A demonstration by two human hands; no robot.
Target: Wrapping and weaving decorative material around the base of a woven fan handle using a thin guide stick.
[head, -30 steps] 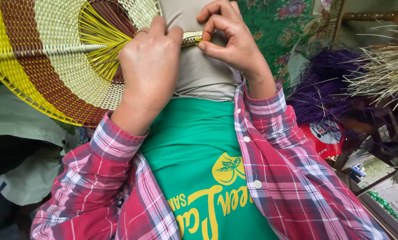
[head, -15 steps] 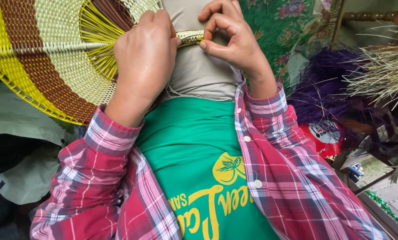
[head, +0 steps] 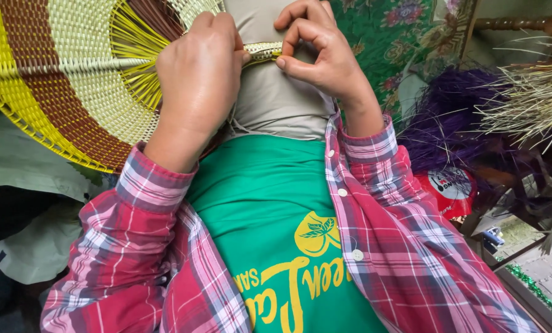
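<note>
Since the earlier frames the left hand has slid a little up and to the right along the weaving, so its knuckles now sit closer to the right hand; the right hand has hardly shifted.

The large round woven fan of cream, brown and yellow straw bands spreads out to the left of the left fingers, its loose yellow straw strands fanning out just beside them. The person's grey fabric lap lies under and between both sets of fingers, with the green printed shirt and red plaid sleeves below. A purple bundle of dyed fibre and pale dry straw stalks lie well to the right of the right fingers.

The narrow cream braided straw handle runs between the hands. The left fingers are curled together over the fan where the handle leaves it, hiding the grip beneath. The right thumb and forefinger are pinched together on the handle's end, the other fingers arched above.
</note>
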